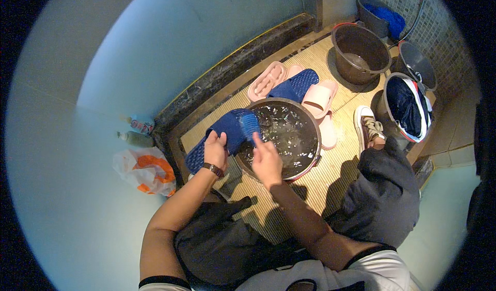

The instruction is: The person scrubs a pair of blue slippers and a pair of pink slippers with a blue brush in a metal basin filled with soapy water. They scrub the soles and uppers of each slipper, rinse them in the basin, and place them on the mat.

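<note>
My left hand (216,151), with a watch on its wrist, grips a navy blue slide slipper (229,126) by its strap area. The slipper is tilted above the left rim of a dark bucket (318,144) of water (288,136). My right hand (268,162) is closed around a blue scrub brush (251,123), index finger stretched along it. The brush lies against the slipper's near-right end and is slightly blurred. Its handle is mostly hidden by my fingers. Light glints on the rippled water below.
Beyond the bucket lie another navy slipper (296,85) and several pink slippers (319,97). A dark bucket (362,54) stands at the back right, near one with dark and white fabric (407,107). A plastic bag (149,171) and pump bottle (135,139) are at left.
</note>
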The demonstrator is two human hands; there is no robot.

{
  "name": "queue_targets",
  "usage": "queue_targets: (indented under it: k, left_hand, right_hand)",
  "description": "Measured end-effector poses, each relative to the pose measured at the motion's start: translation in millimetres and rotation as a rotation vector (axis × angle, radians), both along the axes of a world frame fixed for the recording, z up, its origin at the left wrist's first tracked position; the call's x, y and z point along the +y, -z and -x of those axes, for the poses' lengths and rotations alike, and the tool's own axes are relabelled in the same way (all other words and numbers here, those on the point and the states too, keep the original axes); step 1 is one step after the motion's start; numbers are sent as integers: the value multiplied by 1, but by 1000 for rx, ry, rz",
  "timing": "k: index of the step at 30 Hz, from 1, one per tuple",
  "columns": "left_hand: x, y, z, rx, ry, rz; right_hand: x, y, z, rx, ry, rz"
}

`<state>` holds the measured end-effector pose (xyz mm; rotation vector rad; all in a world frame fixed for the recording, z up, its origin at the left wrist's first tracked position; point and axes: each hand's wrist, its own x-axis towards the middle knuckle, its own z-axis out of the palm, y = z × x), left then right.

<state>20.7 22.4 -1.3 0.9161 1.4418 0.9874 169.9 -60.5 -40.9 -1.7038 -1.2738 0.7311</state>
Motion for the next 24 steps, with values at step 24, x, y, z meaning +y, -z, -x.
queue_targets:
  k: [24]
  left_hand:
    - [4,-15,-7,4,48,20]
  right_hand:
    - [2,1,10,35,23,-117]
